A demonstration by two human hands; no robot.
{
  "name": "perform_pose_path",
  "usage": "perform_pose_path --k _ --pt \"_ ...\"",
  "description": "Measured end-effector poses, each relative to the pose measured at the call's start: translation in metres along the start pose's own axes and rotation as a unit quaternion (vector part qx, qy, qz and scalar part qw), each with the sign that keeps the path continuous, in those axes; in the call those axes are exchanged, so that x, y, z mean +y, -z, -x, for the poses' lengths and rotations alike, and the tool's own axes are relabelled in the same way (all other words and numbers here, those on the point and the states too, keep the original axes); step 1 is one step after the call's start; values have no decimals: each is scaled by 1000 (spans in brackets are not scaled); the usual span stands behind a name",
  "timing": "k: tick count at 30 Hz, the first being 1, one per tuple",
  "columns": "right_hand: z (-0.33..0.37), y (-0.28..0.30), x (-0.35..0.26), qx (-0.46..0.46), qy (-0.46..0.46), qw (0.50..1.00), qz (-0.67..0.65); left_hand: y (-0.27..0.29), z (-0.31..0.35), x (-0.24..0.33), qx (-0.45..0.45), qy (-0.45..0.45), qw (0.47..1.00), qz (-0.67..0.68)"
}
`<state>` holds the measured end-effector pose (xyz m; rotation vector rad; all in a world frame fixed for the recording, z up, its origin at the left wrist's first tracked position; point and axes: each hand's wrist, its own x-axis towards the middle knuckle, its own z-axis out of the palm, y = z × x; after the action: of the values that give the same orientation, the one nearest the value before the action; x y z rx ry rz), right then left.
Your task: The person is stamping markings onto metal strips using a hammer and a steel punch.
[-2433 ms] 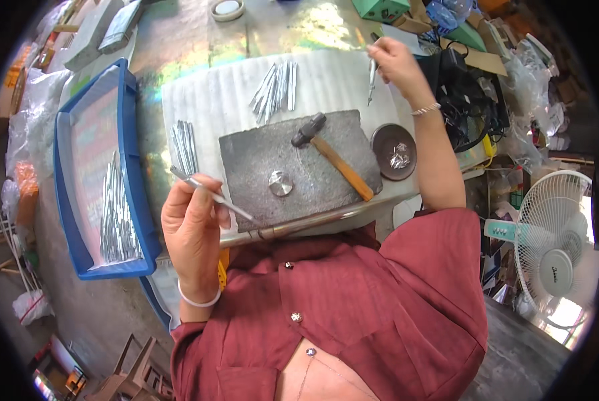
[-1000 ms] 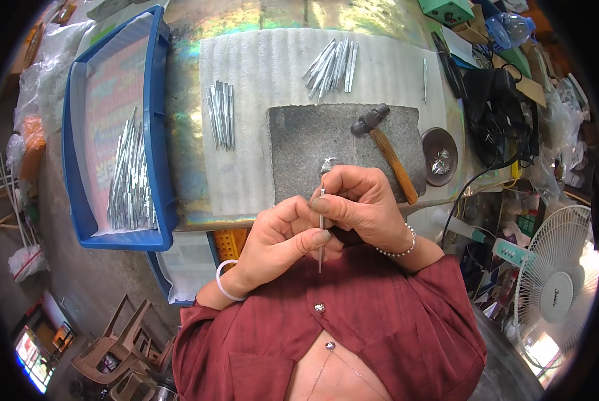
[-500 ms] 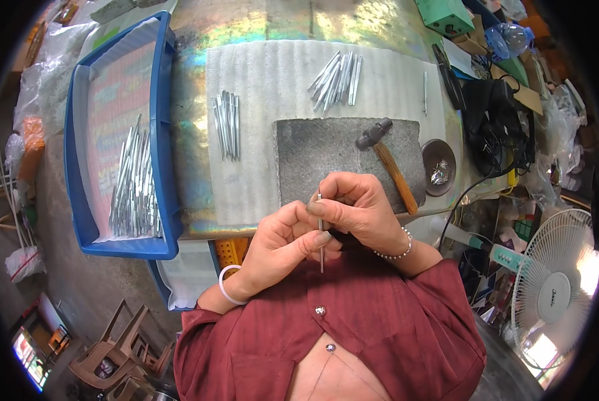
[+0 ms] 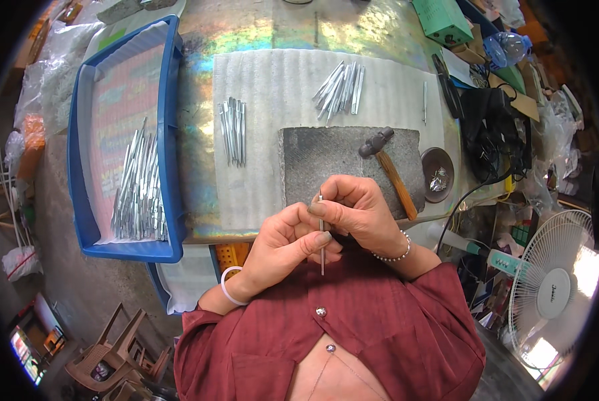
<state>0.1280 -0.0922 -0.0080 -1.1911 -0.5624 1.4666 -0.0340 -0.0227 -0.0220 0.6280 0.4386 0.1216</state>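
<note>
A thin silvery metal rod (image 4: 322,260) stands nearly upright in the picture, close in front of my chest. My left hand (image 4: 287,244) pinches its lower part between thumb and fingers. Higher up, my right hand (image 4: 353,208) grips the same rod near its top end. Beyond my hands lies a dark grey stone slab (image 4: 319,157) on a white foam sheet (image 4: 256,73). Across the slab's right side rests a hammer (image 4: 395,179) with a wooden handle. A small brown dish (image 4: 437,164) beside it holds tiny shiny metal pieces.
Similar rods lie in two bundles on the foam, a left one (image 4: 232,132) and a far one (image 4: 340,90). A single rod (image 4: 425,102) lies farther right. Many more fill part of a blue tray (image 4: 172,134). A white fan (image 4: 552,281) stands at right, a brown chair (image 4: 109,347) at lower left.
The table and everything on it sit slightly lower in the picture, as the view has shifted. Both hands keep their hold on the rod, with almost no movement.
</note>
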Motion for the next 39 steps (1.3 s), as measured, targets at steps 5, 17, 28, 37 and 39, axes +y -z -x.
perform_pose_path --k 5,17,28,37,39 --pt "0 -4 -3 -6 3 1000 2 2 2 -2 -1 -23 1000 -18" --pt "1 -5 -5 -12 -10 999 -42 1 3 -4 7 -13 1000 15" --pt "4 -10 8 -7 123 992 13 19 9 2 28 -195 930 309" --pt "18 32 -4 12 144 976 165 47 -31 76 375 -311 756 -438" --pt "28 38 -12 40 134 977 159 72 -55 80 401 -303 688 -523"
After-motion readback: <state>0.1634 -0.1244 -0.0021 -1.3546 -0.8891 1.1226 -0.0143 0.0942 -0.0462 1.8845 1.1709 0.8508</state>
